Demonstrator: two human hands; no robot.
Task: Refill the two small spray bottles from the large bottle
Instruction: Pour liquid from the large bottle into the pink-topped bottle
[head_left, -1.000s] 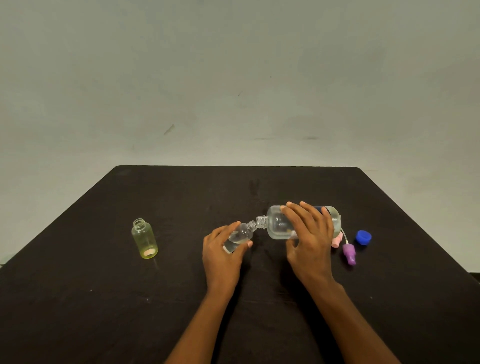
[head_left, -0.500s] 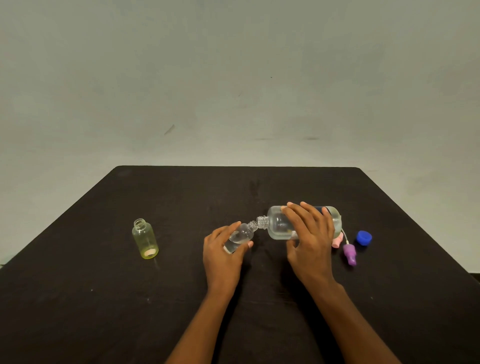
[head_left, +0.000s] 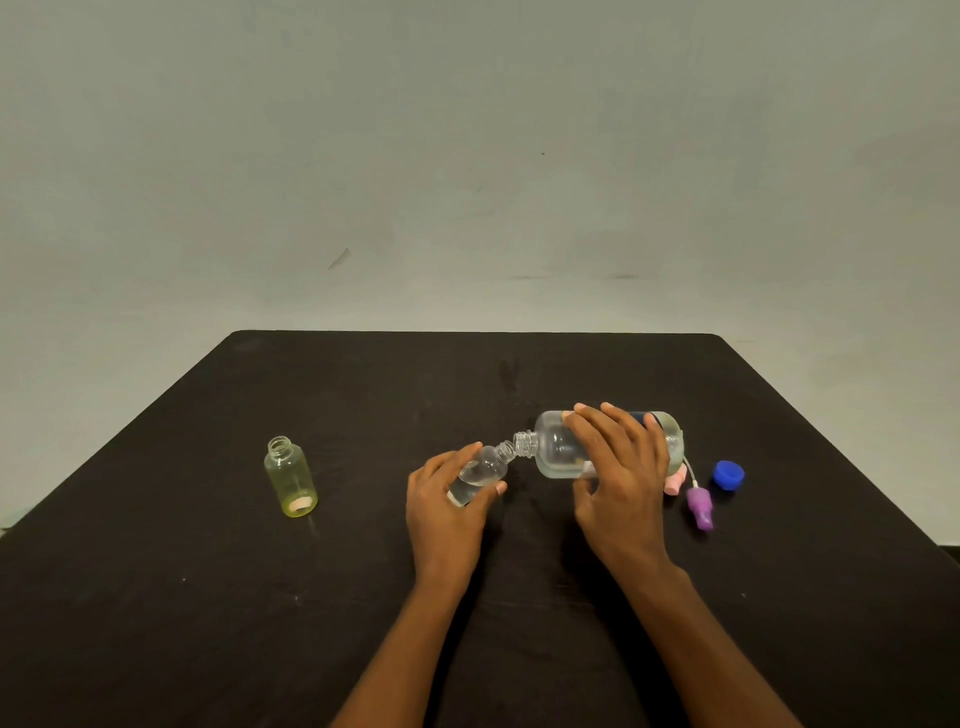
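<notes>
Pouring cleanly requires the right hand, its grip wrapped round the large bottle, to tilt slowly while the left hand grips the small clear bottle steady, mouths aligned between both grips.

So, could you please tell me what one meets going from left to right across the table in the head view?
Yellow-tinted small bottle → small clear bottle, held by the left hand → large bottle, held by the right hand → purple spray head → blue cap.
</notes>
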